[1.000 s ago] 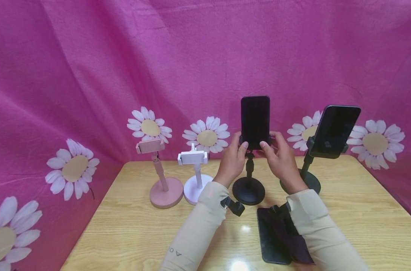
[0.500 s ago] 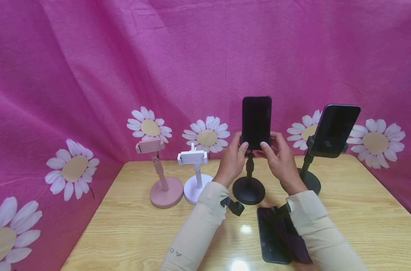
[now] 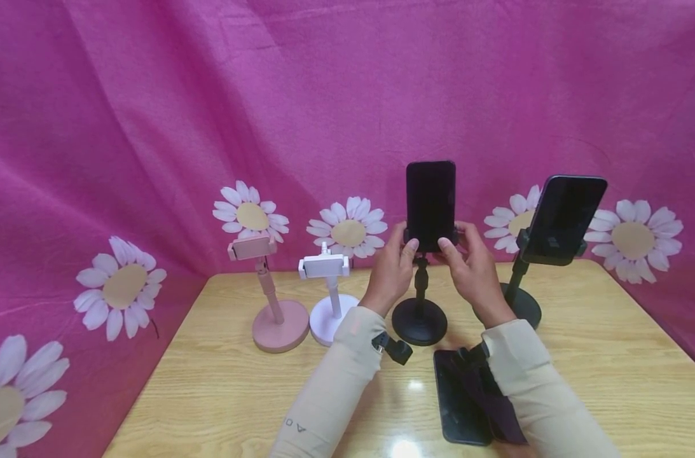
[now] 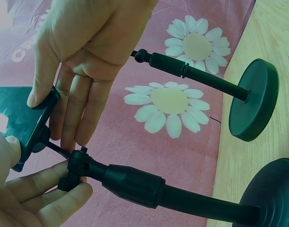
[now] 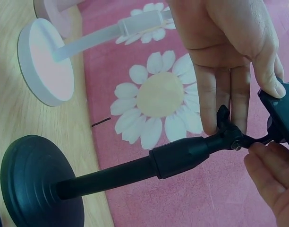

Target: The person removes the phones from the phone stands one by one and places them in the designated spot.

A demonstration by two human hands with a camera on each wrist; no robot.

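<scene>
A black-screened phone stands upright in the clamp of a black phone stand. My left hand and right hand hold it at its lower corners from either side. Both thumbs press on the front near the bottom edge, while the other fingers reach behind. In the left wrist view, the fingers of the left hand lie beside the stand's joint, below the clamp. From the right wrist, the left hand's fingers show near the joint's knob, and the right hand's fingertips sit by the thin neck.
To the right, a second black stand carries a tilted phone. A pink stand and a white stand with bare clamps are on the left. Another phone lies flat on the wooden table, partly under the right forearm.
</scene>
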